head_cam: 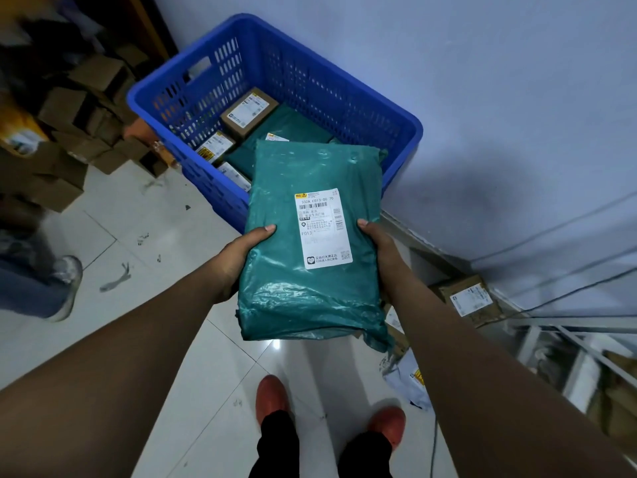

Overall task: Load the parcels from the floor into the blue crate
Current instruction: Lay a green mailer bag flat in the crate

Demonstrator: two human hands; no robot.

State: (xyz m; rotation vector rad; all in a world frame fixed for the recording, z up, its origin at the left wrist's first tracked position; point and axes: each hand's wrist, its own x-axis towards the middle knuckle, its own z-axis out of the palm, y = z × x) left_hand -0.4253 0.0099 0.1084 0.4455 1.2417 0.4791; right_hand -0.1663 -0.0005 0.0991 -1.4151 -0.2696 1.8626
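Gripping: left hand (241, 257) and right hand (377, 246) are clasping the teal parcel (310, 298) by its two long edges, thumbs lying on top, remaining fingers curling out of sight beneath. Parcel, white label (324, 229) facing up, is hovering over the near corner of the blue crate (165, 108), which is holding brown boxes (248, 112) and teal bags (296, 125) on the tiled floor (155, 305); another boxed parcel (472, 301) is lying by the wall

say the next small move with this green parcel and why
Probably ease the green parcel forward and lower it into the blue crate: the left hand and right hand grip its sides, and its far end already overhangs the crate's near rim.
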